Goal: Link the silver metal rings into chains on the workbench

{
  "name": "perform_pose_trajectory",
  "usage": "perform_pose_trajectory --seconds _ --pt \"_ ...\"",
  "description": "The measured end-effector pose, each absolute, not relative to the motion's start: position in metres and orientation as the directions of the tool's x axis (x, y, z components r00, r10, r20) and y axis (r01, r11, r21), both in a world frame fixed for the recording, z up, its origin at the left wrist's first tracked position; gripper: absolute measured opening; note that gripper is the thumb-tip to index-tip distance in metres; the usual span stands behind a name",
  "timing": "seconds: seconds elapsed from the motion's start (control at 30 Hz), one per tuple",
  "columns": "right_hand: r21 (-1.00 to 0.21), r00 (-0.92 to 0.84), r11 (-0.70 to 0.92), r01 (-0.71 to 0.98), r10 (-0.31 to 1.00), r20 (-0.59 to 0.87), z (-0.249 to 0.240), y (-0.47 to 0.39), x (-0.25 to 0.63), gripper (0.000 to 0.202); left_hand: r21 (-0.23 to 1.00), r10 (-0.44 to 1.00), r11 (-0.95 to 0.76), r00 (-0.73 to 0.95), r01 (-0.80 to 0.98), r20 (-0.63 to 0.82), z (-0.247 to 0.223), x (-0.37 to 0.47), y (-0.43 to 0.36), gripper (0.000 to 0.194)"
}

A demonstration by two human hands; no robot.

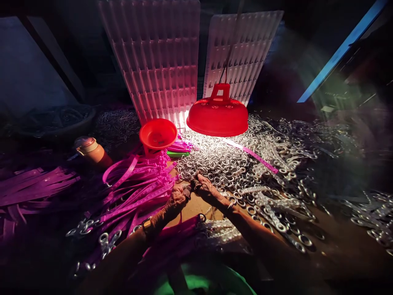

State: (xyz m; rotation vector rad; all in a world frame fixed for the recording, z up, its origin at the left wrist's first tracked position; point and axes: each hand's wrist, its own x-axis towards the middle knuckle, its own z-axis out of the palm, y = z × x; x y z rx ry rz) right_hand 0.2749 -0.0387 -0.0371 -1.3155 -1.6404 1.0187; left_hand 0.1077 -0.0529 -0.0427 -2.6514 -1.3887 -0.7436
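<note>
My left hand and my right hand meet at the middle of the table, fingers closed and dark coverings on some fingertips. Whatever they pinch is too small and dark to make out. Just beyond them lies a heap of silvery rings. Pink straps are piled left of my left hand, some with metal rings at their ends. Below my hands, darker pink straps lie beside clear ring strips. One pink strip rests across the ring heap.
A red lamp hangs over the heap. Behind stand ribbed translucent panels. A red bowl and an orange bottle are at the left. A green tub is at the bottom edge.
</note>
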Motion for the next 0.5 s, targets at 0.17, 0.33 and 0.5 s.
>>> perform_pose_trajectory --seconds 0.17,0.33,0.5 --pt "-0.869 -0.342 0.29 0.402 0.928 0.151 -0.019 -0.043 0.282 0.024 0.886 0.848 -0.168 0.521 0.432 -0.094 -0.022 0.121 -0.044 0.043" --pt "-0.698 -0.449 0.36 0.619 0.891 0.061 0.009 -0.082 0.281 0.02 0.931 0.746 0.249 0.56 0.265 -0.359 0.017 0.107 -0.041 0.039" --pt "-0.53 -0.4 0.404 0.746 0.907 0.13 0.01 -0.134 0.275 0.017 0.887 0.591 0.257 0.664 0.384 -0.458 0.029 0.096 -0.056 0.04"
